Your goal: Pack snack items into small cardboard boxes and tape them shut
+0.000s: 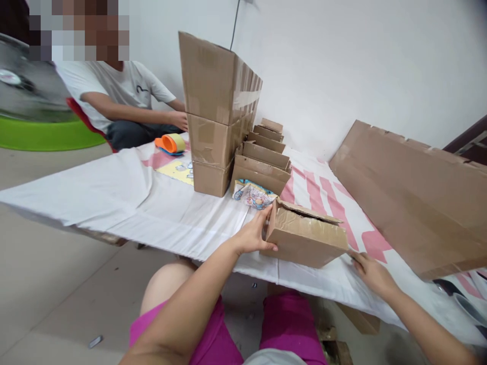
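A small cardboard box (308, 235) lies at the table's near edge, with a dark gap along its top flap. My left hand (254, 234) grips its left end, thumb on the near face and fingers round the side. Just off the box's right end is my right hand (371, 271), its fingers closed together and pointing at the lower corner. What they hold, if anything, I cannot make out. Behind my left hand, a colourful printed packet (253, 193) leans by a row of open cardboard boxes (262, 167).
Stacked taped boxes (209, 81) rise left of centre. A large cardboard sheet or carton (414, 197) stands at right. An orange tape dispenser (169, 143) is at the far left of the cloth-covered table (125, 197). A seated co-worker (122, 96) reaches behind the stack.
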Demonstrator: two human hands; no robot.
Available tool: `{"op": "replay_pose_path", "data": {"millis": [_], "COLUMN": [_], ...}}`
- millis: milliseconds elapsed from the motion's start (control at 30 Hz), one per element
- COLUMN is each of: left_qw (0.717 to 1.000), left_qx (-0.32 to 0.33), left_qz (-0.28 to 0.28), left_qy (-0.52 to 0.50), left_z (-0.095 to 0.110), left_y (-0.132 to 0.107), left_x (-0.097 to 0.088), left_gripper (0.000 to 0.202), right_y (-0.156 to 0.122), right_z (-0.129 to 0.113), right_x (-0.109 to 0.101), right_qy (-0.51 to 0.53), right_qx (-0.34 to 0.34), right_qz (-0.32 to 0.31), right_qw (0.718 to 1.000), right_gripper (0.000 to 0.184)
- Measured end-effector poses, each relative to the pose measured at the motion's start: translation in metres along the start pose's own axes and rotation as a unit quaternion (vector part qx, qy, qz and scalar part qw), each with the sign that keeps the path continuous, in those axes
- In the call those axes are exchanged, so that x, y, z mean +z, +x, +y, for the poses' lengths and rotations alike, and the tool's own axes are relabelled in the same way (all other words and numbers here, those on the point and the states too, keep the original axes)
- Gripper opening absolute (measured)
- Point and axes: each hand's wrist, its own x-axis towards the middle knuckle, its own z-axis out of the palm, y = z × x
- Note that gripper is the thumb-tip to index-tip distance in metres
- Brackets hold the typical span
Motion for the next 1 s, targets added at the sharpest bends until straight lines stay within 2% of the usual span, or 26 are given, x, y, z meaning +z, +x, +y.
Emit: {"op": "replay_pose_path", "data": {"millis": [100, 167, 233, 367, 533, 667, 800, 833, 933, 1000], "left_qw": [1.0, 1.0, 0.999, 0.999, 0.999, 0.996, 0.984, 0.98, 0.968, 0.965], "left_qx": [-0.005, -0.003, 0.004, 0.004, 0.0, -0.021, -0.046, -0.04, -0.017, -0.022], "left_qz": [-0.002, -0.008, -0.018, -0.036, -0.031, -0.01, 0.018, 0.031, 0.077, 0.097], "left_qy": [0.019, 0.027, 0.027, 0.017, -0.011, -0.088, -0.173, -0.194, -0.239, -0.243], "left_z": [0.002, 0.003, 0.004, 0.005, 0.005, 0.005, 0.007, 0.007, 0.004, 0.0], "left_y": [0.0, 0.001, 0.002, 0.001, 0.0, 0.0, 0.0, -0.001, -0.002, -0.003], "left_x": [0.0, -0.001, -0.002, -0.004, -0.004, -0.005, -0.012, -0.014, -0.019, -0.021], "left_gripper": [0.129, 0.131, 0.133, 0.138, 0.139, 0.136, 0.128, 0.127, 0.122, 0.114], "right_y": [-0.008, -0.003, 0.005, 0.02, 0.018, 0.013, 0.008, 0.006, -0.001, -0.004], "right_z": [0.012, 0.008, -0.004, -0.042, -0.076, -0.091, -0.113, -0.12, -0.14, -0.149], "right_x": [0.024, 0.024, 0.013, -0.022, -0.045, -0.051, -0.077, -0.086, -0.109, -0.115], "right_qy": [0.011, 0.043, 0.113, 0.265, 0.335, 0.379, 0.476, 0.464, 0.321, 0.255], "right_qx": [0.001, 0.023, 0.055, 0.102, 0.119, 0.046, -0.082, -0.117, -0.21, -0.252], "right_qz": [-0.015, 0.009, 0.043, 0.115, 0.142, 0.128, 0.14, 0.145, 0.148, 0.156], "right_qw": [1.0, 0.999, 0.991, 0.952, 0.924, 0.915, 0.864, 0.866, 0.911, 0.921], "right_gripper": [0.035, 0.036, 0.038, 0.04, 0.031, 0.028, 0.047, 0.049, 0.048, 0.052]}}
